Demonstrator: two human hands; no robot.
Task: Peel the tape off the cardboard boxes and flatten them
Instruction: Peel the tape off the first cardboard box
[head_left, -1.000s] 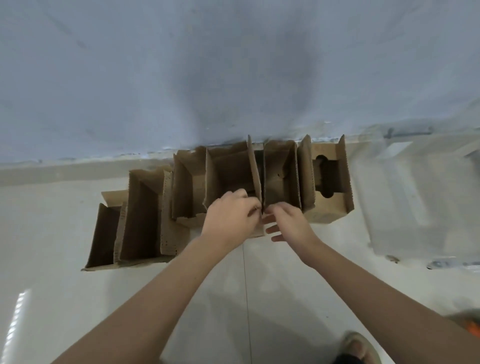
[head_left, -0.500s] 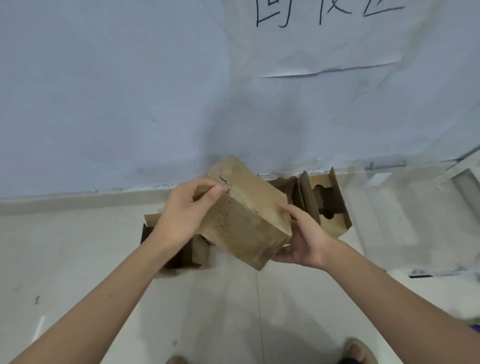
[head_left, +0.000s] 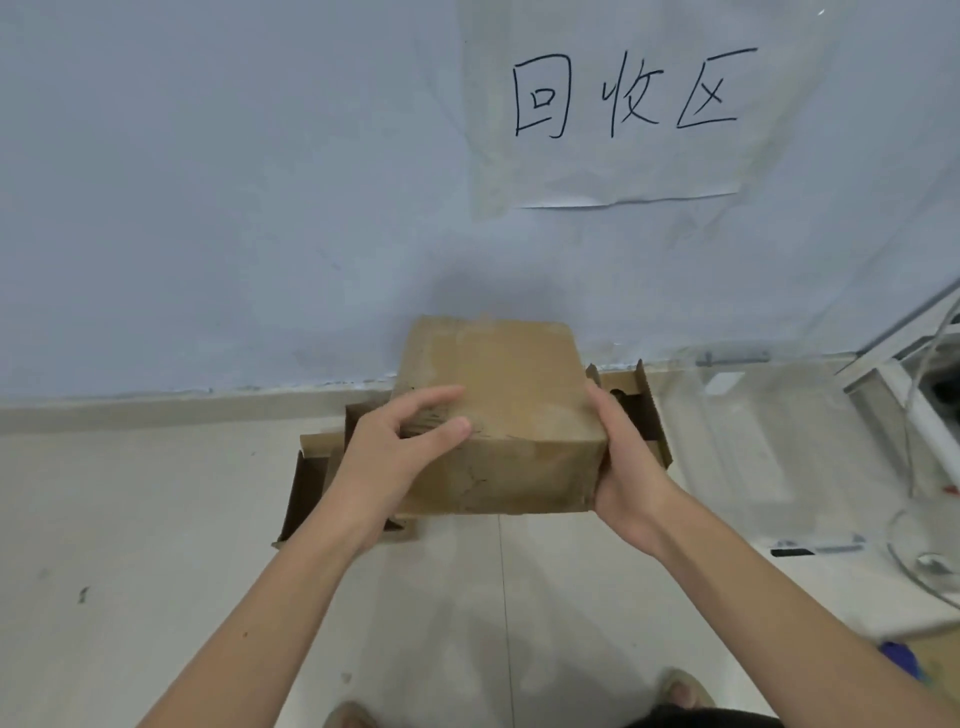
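Head view: closed cardboard box (head_left: 498, 410) held up in front of a pale wall (head_left: 208, 208), above the tiled floor (head_left: 130, 519). Left hand (head_left: 395, 457) grasps its near left corner, fingers spread over the top, thumb on the front face. Right hand (head_left: 623, 467) cups the right side, fingers curled out of sight behind it. Opened boxes (head_left: 311, 478) lie on the floor just behind. Paper sign (head_left: 623, 171) with handwritten characters hangs on the wall.

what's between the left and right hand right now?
Head view: the closed cardboard box, held off the floor. The left hand grips its left side with fingers on top; the right hand grips its right end.
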